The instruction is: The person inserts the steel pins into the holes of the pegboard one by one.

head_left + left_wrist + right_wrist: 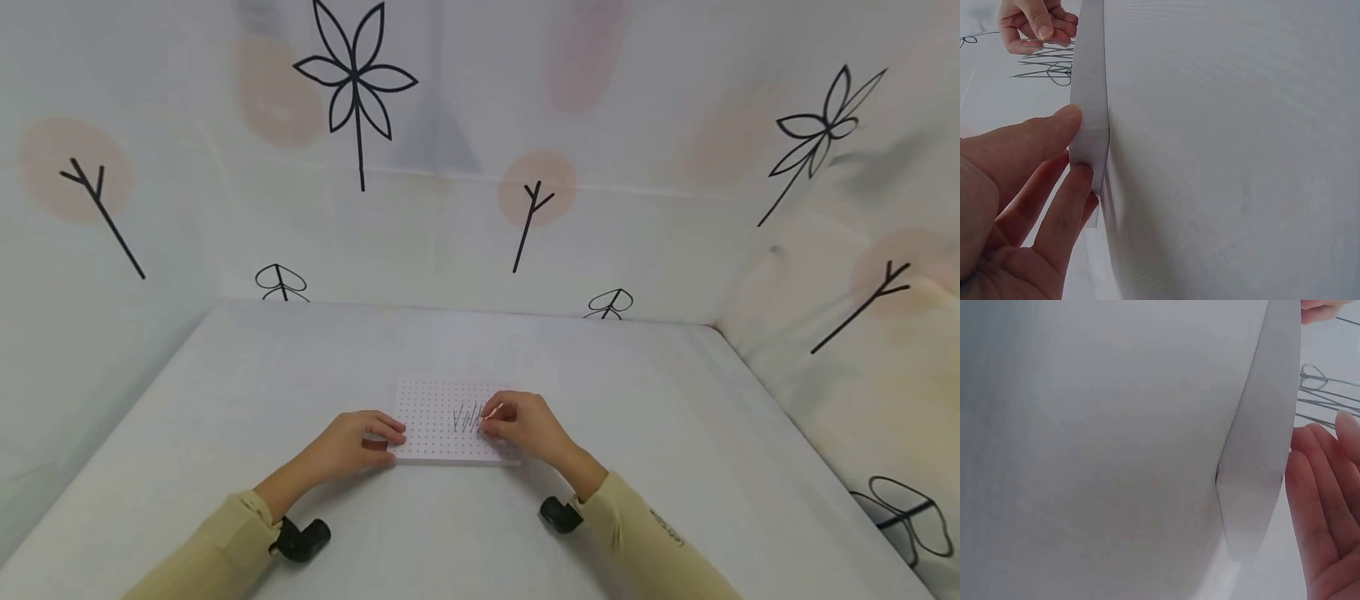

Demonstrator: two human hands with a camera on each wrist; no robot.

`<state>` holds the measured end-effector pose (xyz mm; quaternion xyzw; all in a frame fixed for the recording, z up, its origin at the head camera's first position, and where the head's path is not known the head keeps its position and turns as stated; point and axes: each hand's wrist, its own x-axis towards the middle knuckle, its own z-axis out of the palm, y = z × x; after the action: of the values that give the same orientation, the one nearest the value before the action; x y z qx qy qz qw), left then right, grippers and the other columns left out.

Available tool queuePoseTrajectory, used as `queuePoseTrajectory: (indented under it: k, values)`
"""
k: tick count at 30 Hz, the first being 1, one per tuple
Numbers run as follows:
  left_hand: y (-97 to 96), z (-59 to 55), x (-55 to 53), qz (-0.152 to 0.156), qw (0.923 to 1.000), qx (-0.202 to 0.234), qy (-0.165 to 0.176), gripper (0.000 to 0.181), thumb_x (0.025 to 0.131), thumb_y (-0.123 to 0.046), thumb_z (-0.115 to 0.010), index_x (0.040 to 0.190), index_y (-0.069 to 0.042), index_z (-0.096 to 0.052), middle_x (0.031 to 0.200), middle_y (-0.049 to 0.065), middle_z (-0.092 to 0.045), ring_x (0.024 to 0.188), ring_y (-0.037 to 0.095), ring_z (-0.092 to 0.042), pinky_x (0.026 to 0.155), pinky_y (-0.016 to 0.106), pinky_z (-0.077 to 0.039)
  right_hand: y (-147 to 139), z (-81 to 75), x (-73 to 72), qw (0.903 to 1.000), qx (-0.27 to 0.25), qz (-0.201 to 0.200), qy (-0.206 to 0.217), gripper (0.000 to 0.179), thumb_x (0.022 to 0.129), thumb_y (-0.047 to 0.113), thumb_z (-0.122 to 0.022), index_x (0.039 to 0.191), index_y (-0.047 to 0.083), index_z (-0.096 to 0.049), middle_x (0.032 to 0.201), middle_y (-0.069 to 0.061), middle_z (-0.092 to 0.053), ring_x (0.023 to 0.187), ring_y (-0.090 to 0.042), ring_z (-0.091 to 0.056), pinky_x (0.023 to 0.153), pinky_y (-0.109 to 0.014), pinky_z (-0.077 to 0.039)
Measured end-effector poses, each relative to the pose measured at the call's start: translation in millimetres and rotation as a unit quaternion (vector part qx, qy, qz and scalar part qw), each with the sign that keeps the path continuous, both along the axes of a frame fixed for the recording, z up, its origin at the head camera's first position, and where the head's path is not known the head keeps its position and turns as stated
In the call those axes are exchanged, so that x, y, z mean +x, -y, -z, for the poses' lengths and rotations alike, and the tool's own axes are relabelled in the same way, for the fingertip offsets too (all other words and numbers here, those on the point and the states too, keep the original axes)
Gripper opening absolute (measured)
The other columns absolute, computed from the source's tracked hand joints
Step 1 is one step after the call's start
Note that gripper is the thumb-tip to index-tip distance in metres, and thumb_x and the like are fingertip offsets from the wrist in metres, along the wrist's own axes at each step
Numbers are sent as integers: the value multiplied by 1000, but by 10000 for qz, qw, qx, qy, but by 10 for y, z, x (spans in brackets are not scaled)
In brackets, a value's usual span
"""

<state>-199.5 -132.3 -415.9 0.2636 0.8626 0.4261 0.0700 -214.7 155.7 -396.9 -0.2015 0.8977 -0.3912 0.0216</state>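
A white board (pixel 427 450) with a grid of small dots lies flat on the table. Several thin dark pins (pixel 463 418) stand up from its right half, some leaning. At the board's front left corner, my left hand (pixel 348 446) holds the edge, fingers over the left side and thumb by the front. My right hand (pixel 528 423) is over the board's right part, thumb and fingertips pinching a thin pin (pixel 1060 42) beside the standing ones. In the right wrist view the other fingers (pixel 1319 506) rest by the board's side, and the pinch is partly cut off.
A white cloth covers the table (pixel 300 367). Printed cloth walls (pixel 450 242) with plant drawings stand behind it and at both sides. Black wrist cameras (pixel 302 540) sit under both sleeves.
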Motion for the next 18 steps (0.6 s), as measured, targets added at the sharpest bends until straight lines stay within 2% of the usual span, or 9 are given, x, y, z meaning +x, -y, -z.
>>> queuePoseTrajectory:
  k: [7, 11, 14, 18]
  values:
    - [23, -13, -15, 66, 10000, -15, 21, 22, 74, -1, -76, 96, -2, -72, 109, 11, -63, 96, 24, -63, 77, 23, -54, -67, -53, 29, 10000, -32, -56, 3, 18, 79, 8, -74, 93, 11, -65, 78, 4, -67, 70, -8, -61, 64, -24, -51]
    - [53, -43, -22, -29, 10000, 44, -29, 21, 76, -3, -75, 96, -4, -72, 109, 10, -63, 101, 27, -60, 79, 27, -54, -146, -87, 51, 9998, -187, -44, -81, 19, 78, 8, -74, 94, 9, -65, 79, 3, -67, 72, -10, -62, 66, -25, -53]
    - [93, -63, -17, -297, 9995, 30, -141, 20, 78, -7, -74, 98, -6, -71, 108, 7, -64, 105, 28, -58, 80, 29, -54, -212, -91, 62, 9994, -295, -5, -200, 18, 79, 10, -74, 95, 8, -65, 82, 3, -67, 74, -11, -63, 69, -25, -53]
    - [169, -93, 14, -933, 9954, -59, -211, 26, 80, -15, -74, 104, -7, -69, 111, 6, -63, 100, 27, -61, 78, 33, -55, -292, -83, 81, 9989, -377, 125, -267, 15, 81, 14, -73, 94, 10, -66, 87, 4, -66, 77, -10, -64, 70, -25, -53]
